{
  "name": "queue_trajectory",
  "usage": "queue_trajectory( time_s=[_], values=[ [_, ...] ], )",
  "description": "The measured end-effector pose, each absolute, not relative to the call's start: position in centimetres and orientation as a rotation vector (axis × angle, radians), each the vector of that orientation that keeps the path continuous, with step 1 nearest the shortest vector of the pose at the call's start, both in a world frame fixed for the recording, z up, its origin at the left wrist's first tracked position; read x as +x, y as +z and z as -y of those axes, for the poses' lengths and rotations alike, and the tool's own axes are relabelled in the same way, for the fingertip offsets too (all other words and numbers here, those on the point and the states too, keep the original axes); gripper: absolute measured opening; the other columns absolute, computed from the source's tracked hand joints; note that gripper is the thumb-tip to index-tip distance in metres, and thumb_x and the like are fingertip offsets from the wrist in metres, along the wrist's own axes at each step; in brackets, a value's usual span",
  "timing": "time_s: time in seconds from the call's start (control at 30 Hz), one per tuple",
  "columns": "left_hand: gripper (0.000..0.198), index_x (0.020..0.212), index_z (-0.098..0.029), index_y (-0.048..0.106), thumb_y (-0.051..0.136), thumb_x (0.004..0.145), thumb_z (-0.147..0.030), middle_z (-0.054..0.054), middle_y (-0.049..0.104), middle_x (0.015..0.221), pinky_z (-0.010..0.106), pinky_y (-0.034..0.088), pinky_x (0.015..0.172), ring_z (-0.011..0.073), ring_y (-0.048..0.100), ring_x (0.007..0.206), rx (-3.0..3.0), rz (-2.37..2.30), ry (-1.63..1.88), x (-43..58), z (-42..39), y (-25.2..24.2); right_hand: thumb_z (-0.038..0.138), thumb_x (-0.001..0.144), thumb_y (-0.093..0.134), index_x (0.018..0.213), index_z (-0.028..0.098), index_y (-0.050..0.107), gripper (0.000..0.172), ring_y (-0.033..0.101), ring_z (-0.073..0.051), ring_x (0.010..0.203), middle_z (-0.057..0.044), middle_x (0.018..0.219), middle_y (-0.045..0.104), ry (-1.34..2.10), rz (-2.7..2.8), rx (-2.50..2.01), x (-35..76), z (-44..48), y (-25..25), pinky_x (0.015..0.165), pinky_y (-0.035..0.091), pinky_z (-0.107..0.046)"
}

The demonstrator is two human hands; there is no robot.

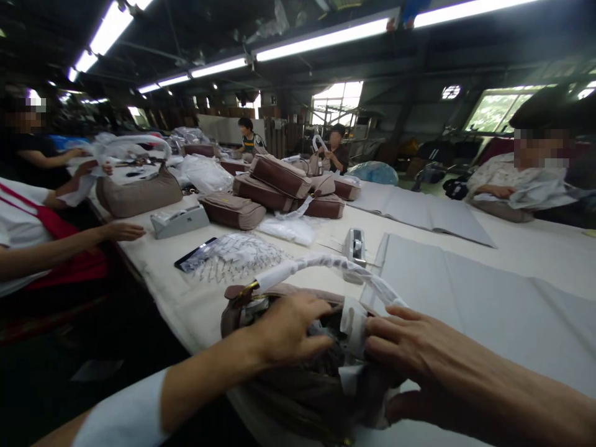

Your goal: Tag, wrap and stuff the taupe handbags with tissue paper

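Observation:
A taupe handbag (298, 397) with dark brown trim lies unzipped at the table's near edge, directly below me. Its handle (321, 261) is wrapped in white film and arches up behind the opening. My left hand (291, 329) is over the bag's mouth, thumb and fingers apart, with some fingertips hidden inside the opening. Around the bag's right end my right hand (414, 354) is closed, fingers on the upper side and thumb lower down. White paper (354, 326) sticks out of the opening beside the right fingertips. The dark interior is hard to make out.
Grey sheets (470, 298) cover the table's right side. Beyond the bag are a tape dispenser (355, 248), a tablet (193, 256), a patterned plastic-covered pile (242, 257), another grey dispenser (180, 221) and stacked handbags (274, 180). Co-workers stand or sit around the table.

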State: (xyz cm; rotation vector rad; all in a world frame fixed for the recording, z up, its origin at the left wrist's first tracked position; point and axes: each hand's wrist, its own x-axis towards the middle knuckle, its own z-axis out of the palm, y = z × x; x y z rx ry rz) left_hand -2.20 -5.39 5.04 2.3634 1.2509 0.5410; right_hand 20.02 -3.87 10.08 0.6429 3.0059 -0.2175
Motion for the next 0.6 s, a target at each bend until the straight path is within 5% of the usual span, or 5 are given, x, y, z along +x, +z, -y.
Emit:
queue_trajectory(
  time_s=[0.17,0.27,0.37,0.5,0.6],
  values=[
    [0.029,0.087,-0.011,0.064,0.066,0.071,-0.035,0.014,0.065,0.094,0.046,0.046,0.084,0.0321,0.057,0.092,2.437,-1.72,-0.395,-5.9,8.1,7.1,0.053,0.048,0.085,0.104,0.01,0.059,0.075,0.056,-0.031,0.092,-0.014,0.101,0.061,0.171,-2.857,0.441,17.0,5.1,9.1,0.084,0.045,-0.045],
    [0.047,0.102,-0.007,0.059,0.071,0.062,-0.03,0.018,0.061,0.106,0.047,0.043,0.09,0.0343,0.055,0.099,2.503,-1.671,-0.443,-5.2,7.2,5.0,0.051,0.045,0.087,0.113,0.008,0.056,0.087,0.059,-0.03,0.088,-0.019,0.107,0.06,0.189,-2.7,0.398,15.2,4.9,8.0,0.072,0.05,-0.04],
    [0.048,0.103,-0.01,0.053,0.067,0.058,-0.018,0.016,0.058,0.111,0.044,0.039,0.096,0.0322,0.052,0.105,2.595,-1.471,-0.205,-5.4,5.5,2.4,0.04,0.044,0.088,0.106,0.012,0.063,0.073,0.062,-0.025,0.076,-0.013,0.098,0.065,0.055,-2.548,0.448,13.5,4.5,8.1,0.066,0.05,-0.036],
    [0.023,0.089,-0.018,0.049,0.057,0.068,-0.017,0.004,0.063,0.093,0.036,0.041,0.09,0.0224,0.059,0.09,2.597,-1.302,-0.033,-7.4,4.6,1.7,0.027,0.058,0.081,0.084,0.015,0.07,0.03,0.063,-0.025,0.075,-0.009,0.087,0.069,0.069,-2.398,0.416,11.4,4.1,9.3,0.079,0.047,-0.043],
    [0.02,0.091,-0.02,0.05,0.054,0.071,-0.016,0.003,0.062,0.096,0.03,0.046,0.08,0.0201,0.06,0.09,2.575,-1.318,-0.041,-8.6,5.2,3.0,0.02,0.065,0.073,0.082,0.015,0.072,0.017,0.059,-0.019,0.064,-0.005,0.078,0.069,-0.001,-2.262,0.39,10.8,3.4,9.7,0.064,0.05,-0.033]
  ],
)
